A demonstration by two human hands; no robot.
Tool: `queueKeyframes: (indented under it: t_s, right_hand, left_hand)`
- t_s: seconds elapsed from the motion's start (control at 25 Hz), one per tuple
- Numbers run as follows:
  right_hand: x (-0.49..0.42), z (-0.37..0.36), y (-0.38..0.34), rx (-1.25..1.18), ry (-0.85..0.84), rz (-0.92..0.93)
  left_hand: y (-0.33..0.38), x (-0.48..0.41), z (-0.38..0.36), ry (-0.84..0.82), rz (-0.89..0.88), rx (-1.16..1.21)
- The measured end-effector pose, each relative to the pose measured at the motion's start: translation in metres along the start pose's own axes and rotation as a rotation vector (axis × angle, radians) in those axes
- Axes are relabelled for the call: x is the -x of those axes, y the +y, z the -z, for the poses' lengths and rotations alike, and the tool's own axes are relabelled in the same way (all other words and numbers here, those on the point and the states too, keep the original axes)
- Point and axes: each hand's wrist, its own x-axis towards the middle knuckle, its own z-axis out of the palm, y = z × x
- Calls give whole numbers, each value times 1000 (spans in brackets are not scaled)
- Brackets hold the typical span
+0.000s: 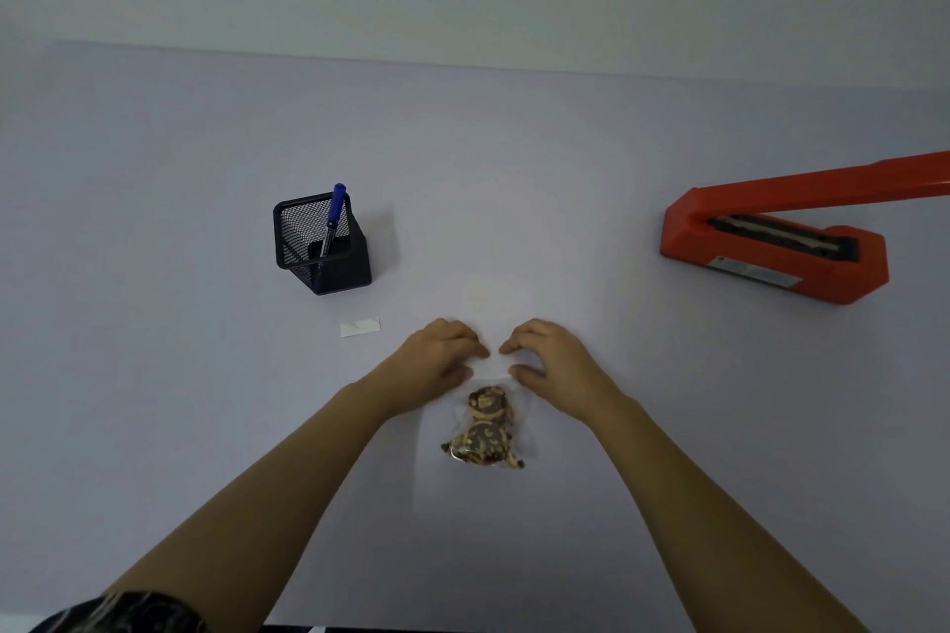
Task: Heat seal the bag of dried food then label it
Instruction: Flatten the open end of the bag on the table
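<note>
A clear plastic bag of brown and tan dried food lies flat on the table in front of me, its open end pointing away. My left hand and my right hand rest on that upper end, fingers curled and fingertips almost meeting, pinching the film. An orange heat sealer stands at the right with its arm raised. A small white label lies to the left of my hands. A blue marker stands in a black mesh holder.
The pale table runs back to a light wall. The mesh holder stands behind the label at centre left. The sealer's raised arm runs off the right edge of the view.
</note>
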Motion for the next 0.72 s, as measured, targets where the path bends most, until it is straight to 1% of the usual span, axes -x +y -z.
queueKeyframes:
  t_s: [0.16,0.32,0.44,0.72]
  right_hand:
    - [-3,6,-5,187,-53,-8]
    - [-6,10,-5,258,-105,-43]
    - [-8,13,-5,293,-141,-60]
    - [-21,24,-7,307,-201,-121]
  left_hand:
    - [3,-13,15,-137,65,-50]
    - [3,-23,24,-223,75,-157]
    - [3,-28,26,-244,91,-188]
    - [5,-39,29,-256,140,-165]
